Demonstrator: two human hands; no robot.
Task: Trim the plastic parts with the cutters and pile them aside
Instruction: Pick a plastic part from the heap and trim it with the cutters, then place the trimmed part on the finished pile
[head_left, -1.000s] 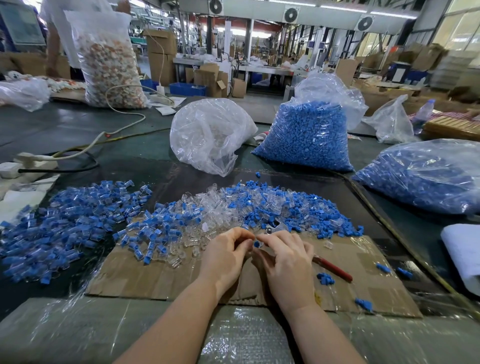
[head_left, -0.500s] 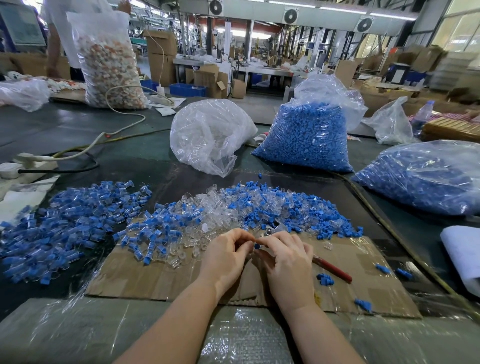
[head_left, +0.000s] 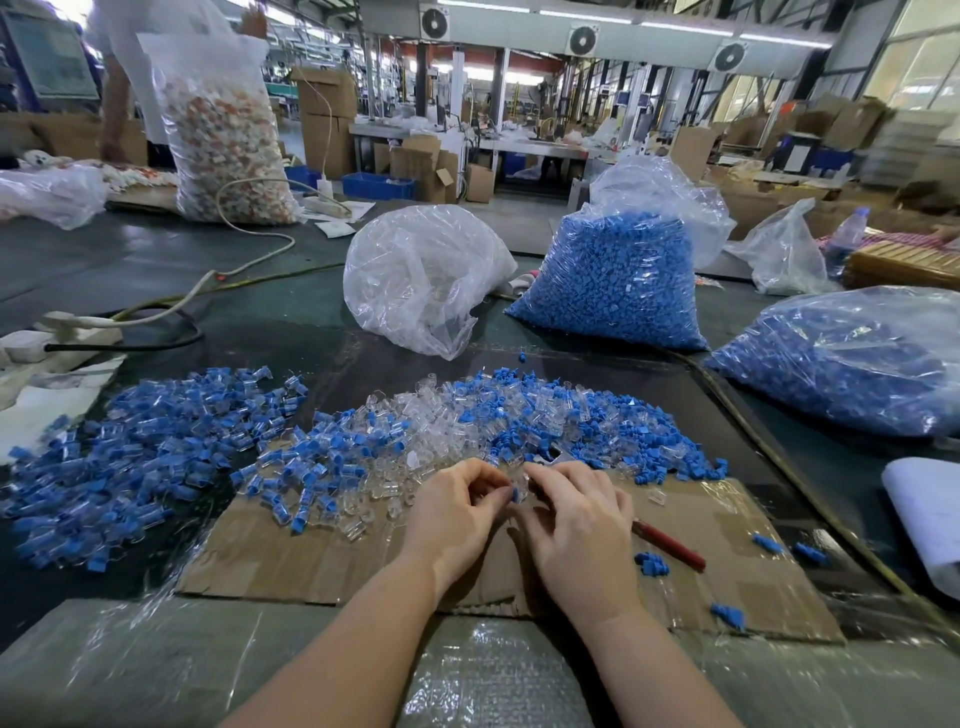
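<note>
My left hand (head_left: 457, 509) and my right hand (head_left: 582, 525) meet over a cardboard sheet (head_left: 322, 561), fingers curled, pinching a small blue and clear plastic part (head_left: 515, 492) between them. A red-handled cutter (head_left: 670, 545) lies on the cardboard under my right hand, its jaws hidden. Just beyond my fingers spreads a heap of loose clear and blue parts (head_left: 467, 426). A second pile of blue-and-clear parts (head_left: 135, 457) lies to the left.
A clear bag (head_left: 421, 275) and two bags of blue pieces (head_left: 613, 280) (head_left: 852, 358) stand behind and right. Several stray blue bits (head_left: 652, 564) dot the cardboard. Cables and a power strip (head_left: 67, 327) lie far left. A person stands by a tall bag (head_left: 223, 124) at the back.
Both hands stay together over the same spot; the fingers have shifted slightly on the small part. Nothing else has moved.
</note>
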